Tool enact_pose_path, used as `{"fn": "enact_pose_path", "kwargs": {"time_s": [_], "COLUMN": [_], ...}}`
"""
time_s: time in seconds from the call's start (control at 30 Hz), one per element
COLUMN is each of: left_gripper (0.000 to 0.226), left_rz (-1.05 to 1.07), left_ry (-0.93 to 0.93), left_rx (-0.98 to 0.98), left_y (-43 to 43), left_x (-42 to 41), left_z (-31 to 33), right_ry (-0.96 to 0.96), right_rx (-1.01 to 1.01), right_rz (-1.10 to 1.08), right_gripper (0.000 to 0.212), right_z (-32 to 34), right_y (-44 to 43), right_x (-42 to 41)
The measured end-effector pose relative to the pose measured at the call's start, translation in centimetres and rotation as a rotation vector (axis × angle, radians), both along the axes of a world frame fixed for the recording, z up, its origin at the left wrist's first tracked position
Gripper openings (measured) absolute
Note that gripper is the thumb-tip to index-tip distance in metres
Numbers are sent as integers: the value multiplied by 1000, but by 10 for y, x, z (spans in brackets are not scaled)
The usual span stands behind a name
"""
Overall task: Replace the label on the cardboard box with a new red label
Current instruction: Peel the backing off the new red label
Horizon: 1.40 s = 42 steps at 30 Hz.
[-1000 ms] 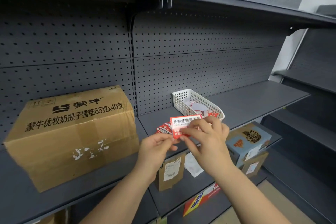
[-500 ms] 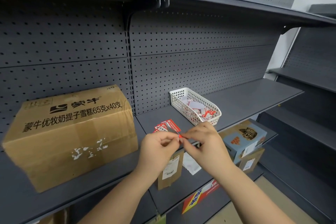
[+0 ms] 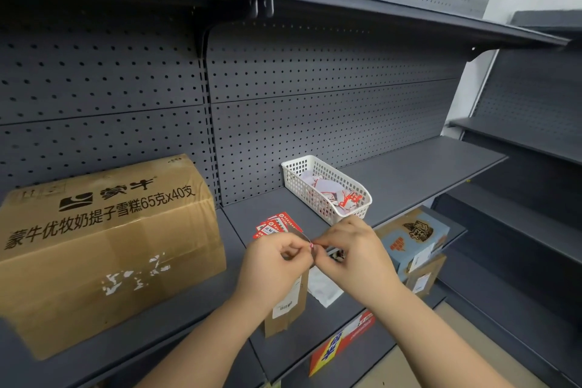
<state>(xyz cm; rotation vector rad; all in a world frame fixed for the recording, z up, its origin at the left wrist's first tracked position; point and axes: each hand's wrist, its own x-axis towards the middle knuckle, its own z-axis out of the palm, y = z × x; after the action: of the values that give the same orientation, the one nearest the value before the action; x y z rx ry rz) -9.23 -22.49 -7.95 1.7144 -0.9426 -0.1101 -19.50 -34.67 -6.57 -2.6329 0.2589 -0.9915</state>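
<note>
A brown cardboard box point(image 3: 104, 249) with black print sits on the left of the grey shelf point(image 3: 425, 173). White torn scraps of an old label point(image 3: 138, 277) mark its front face. My left hand point(image 3: 277, 268) and my right hand point(image 3: 352, 255) meet in front of the shelf edge, fingertips pinched together on a red label point(image 3: 311, 245) seen almost edge-on, only a sliver showing. A small stack of red labels point(image 3: 275, 225) lies on the shelf just behind my hands.
A white plastic basket point(image 3: 327, 189) holding torn paper scraps stands on the shelf right of the stack. On the shelves below are a blue printed box point(image 3: 415, 239), small brown parcels point(image 3: 286, 309) and a red-yellow package point(image 3: 343, 340). Pegboard backs the shelving.
The red label was held up face-on a second ago. It has since dropped lower and turned nearly edge-on, and both hands have closed tighter around it.
</note>
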Motion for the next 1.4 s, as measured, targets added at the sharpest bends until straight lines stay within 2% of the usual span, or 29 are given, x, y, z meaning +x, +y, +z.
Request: {"fn": "enact_pose_path", "kwargs": {"time_s": [0.27, 0.4, 0.53, 0.63, 0.7, 0.87, 0.97, 1.07, 1.13, 1.23, 1.27, 1.33, 1.4], "left_gripper": [23, 21, 14, 10, 12, 11, 13, 14, 15, 53, 55, 46, 26], "left_rz": [-110, -117, -115, -51, -14, 40, 55, 117, 167, 197, 173, 114, 69], "left_ry": [168, 345, 509, 640, 676, 602, 473, 237, 188, 242, 263, 347, 437], "left_rx": [1, 112, 235, 277, 276, 293, 322, 396, 394, 326, 292, 201, 123], "left_y": [-46, -74, -102, -130, -146, -185, -202, -207, -202, -190, -184, -170, -153], "left_x": [14, 27, 48, 69, 86, 110, 120, 130, 129, 120, 115, 100, 84], "left_z": [-7, -10, -7, 1, 6, 12, 4, -14, -21, -23, -22, -17, -7], "right_ry": [0, -40, -207, -322, -363, -393, -389, -375, -362, -307, -288, -258, -239], "right_rx": [133, 476, 877, 988, 1000, 902, 881, 862, 849, 847, 845, 827, 809], "right_rz": [-71, -186, -355, -480, -525, -552, -541, -504, -477, -428, -407, -367, -309], "right_gripper": [9, 20, 17, 12, 11, 15, 17, 19, 20, 17, 16, 15, 17], "right_z": [-7, -10, -8, -4, 2, 15, 14, 13, 12, 10, 9, 7, 3], "right_y": [-39, -72, -121, -156, -169, -184, -185, -182, -176, -164, -158, -148, -134], "right_x": [5, 6, -6, -26, -38, -54, -56, -55, -50, -35, -28, -13, 5]}}
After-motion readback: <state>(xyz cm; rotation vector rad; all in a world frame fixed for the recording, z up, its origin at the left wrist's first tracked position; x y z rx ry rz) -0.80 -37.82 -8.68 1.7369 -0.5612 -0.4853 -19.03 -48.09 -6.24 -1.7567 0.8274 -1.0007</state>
